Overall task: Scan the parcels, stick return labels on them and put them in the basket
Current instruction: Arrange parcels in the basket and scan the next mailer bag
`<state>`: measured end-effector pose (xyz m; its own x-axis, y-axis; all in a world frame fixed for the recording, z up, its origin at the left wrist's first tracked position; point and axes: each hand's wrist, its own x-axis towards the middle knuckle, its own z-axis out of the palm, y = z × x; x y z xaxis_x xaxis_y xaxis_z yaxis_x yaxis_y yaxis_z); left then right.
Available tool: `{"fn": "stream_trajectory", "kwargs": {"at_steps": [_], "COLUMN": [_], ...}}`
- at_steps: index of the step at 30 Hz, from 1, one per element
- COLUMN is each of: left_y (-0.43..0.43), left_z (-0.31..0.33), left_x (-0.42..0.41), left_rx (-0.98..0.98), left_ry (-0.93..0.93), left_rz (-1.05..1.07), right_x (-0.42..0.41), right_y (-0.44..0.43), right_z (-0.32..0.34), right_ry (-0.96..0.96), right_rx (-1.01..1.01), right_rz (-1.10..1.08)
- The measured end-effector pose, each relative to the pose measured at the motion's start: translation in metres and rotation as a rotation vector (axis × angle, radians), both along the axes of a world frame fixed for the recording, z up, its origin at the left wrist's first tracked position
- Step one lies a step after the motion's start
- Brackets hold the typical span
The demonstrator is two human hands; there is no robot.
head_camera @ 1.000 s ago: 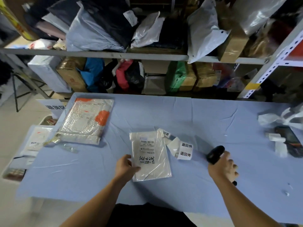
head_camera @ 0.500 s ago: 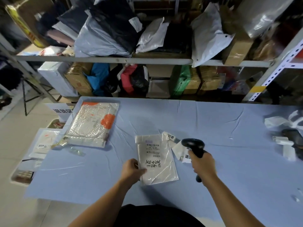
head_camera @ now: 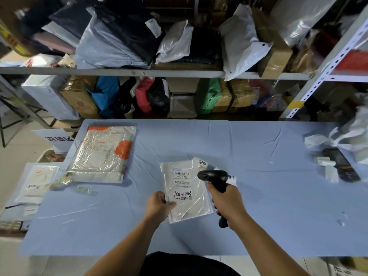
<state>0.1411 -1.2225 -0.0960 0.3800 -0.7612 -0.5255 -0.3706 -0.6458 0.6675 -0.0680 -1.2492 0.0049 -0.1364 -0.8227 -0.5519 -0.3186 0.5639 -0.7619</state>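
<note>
head view: clamping the scanner by its handle in the right hand, fingers curled tight round it, head aimed toward eleven o'clock over the parcel. pinching the parcel's near-left edge with the left hand, thumb on top, keeping it low at six o'clock on the table. labels lying just beside the parcel at one to two o'clock, partly hidden behind the scanner. second parcel well apart at ten o'clock. what looks like the basket off the table edge at nine o'clock.

judged as mid-scan, with labelling and basketing not yet done. likely trouble: a failed read, from glare off the wrinkled glossy film over the barcode, or from catching the lower code instead of the top one. also a sliding parcel, given only a light pinch on slippery plastic. also loose labels brushed away by the right wrist.

parcel: flat, rectangular, thin whitish poly bag, crinkled and soft, with a printed slip and black handwritten digits. scanner: hard black plastic, pistol-shaped. labels: small white paper rectangles, curling. second parcel: bubble-textured mailer with orange patches.
</note>
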Motion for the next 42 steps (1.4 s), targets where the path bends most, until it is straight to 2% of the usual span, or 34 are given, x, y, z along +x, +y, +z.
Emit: {"fn": "stream_trajectory", "kwargs": {"at_steps": [10, 14, 17, 20, 23, 26, 30, 33, 37, 40, 42], "left_y": [0.000, 0.002, 0.002, 0.000, -0.006, -0.019, -0.048, -0.069, -0.091, -0.101, -0.102], "left_z": [-0.005, -0.004, -0.003, -0.002, 0.009, 0.022, 0.034, 0.030, 0.018, 0.016, 0.016], "left_x": [0.000, -0.001, 0.002, 0.000, -0.017, -0.051, -0.105, -0.140, -0.168, -0.178, -0.182], "left_rx": [-0.022, -0.005, 0.020, 0.027, -0.027, -0.152, -0.212, -0.167, -0.082, -0.085, -0.126], "left_ry": [0.001, -0.054, -0.180, -0.253, -0.181, -0.116, 0.042, 0.077, 0.128, 0.198, 0.258], "left_rz": [0.061, 0.083, 0.064, 0.040, 0.011, -0.144, -0.347, -0.371, -0.206, -0.075, -0.080], "right_x": [-0.018, -0.034, -0.054, -0.078, -0.104, -0.122, -0.136, -0.143, -0.146, -0.139, -0.132], "right_y": [0.001, -0.005, -0.013, -0.022, -0.028, -0.031, -0.029, -0.023, -0.018, -0.013, -0.010], "right_z": [0.009, 0.004, -0.007, -0.030, -0.060, -0.081, -0.102, -0.109, -0.109, -0.096, -0.088], "right_ry": [0.028, 0.031, 0.190, 0.324, 0.513, 0.696, 0.805, 0.786, 0.720, 0.609, 0.467], "right_rx": [0.009, -0.003, -0.096, -0.104, -0.029, 0.046, 0.052, 0.047, 0.036, -0.129, -0.285], "right_rz": [-0.030, -0.059, -0.090, -0.132, -0.098, 0.017, 0.102, 0.141, 0.152, 0.006, -0.072]}}
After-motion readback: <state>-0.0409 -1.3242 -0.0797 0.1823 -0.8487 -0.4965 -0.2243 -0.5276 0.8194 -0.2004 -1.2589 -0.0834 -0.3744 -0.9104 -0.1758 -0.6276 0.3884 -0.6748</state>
